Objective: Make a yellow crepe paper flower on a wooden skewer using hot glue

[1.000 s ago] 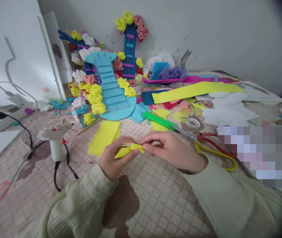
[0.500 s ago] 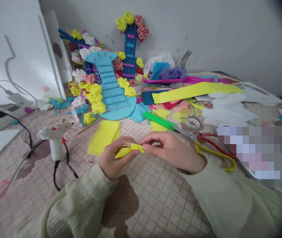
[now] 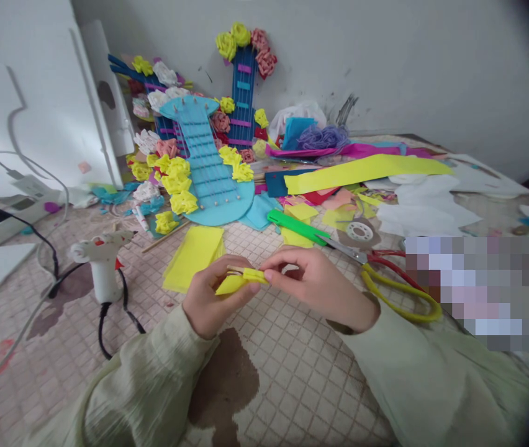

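Note:
Both my hands meet over the tiled cloth near the front. My left hand is closed around a folded yellow paper strip wound on a thin wooden stick. My right hand pinches the strip's right end between thumb and forefinger. A flat stack of yellow paper lies just beyond my left hand. Large scissors with yellow and red handles lie right of my right hand.
A white glue gun stands at the left with its black cord. Blue guitar-shaped models with paper flowers stand at the back. A green cutter, a tape roll and coloured paper scraps cover the right side.
The yellow strip looks a little tighter on the stick. Both hands stay in nearly the same place.

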Demonstrator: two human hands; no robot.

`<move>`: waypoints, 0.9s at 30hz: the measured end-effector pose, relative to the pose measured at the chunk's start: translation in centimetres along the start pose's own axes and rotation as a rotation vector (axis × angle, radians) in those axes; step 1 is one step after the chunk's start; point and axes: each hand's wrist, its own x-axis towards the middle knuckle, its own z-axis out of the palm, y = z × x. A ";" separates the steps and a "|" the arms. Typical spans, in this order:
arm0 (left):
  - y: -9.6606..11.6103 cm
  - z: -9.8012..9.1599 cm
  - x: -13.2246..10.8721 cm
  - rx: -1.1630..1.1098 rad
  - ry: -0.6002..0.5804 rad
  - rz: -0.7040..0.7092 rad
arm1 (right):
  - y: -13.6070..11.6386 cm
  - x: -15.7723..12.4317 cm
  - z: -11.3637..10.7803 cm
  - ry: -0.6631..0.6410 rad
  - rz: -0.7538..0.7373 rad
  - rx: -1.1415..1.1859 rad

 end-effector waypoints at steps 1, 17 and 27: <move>0.1 0.0 0.0 0.001 -0.002 -0.004 | 0.0 0.0 0.0 0.005 0.000 -0.004; -0.4 -0.3 0.0 0.032 -0.021 0.023 | 0.3 0.2 -0.2 -0.072 0.004 -0.004; 0.2 -0.5 0.2 0.000 0.010 -0.090 | 0.0 0.1 -0.2 -0.010 -0.054 0.038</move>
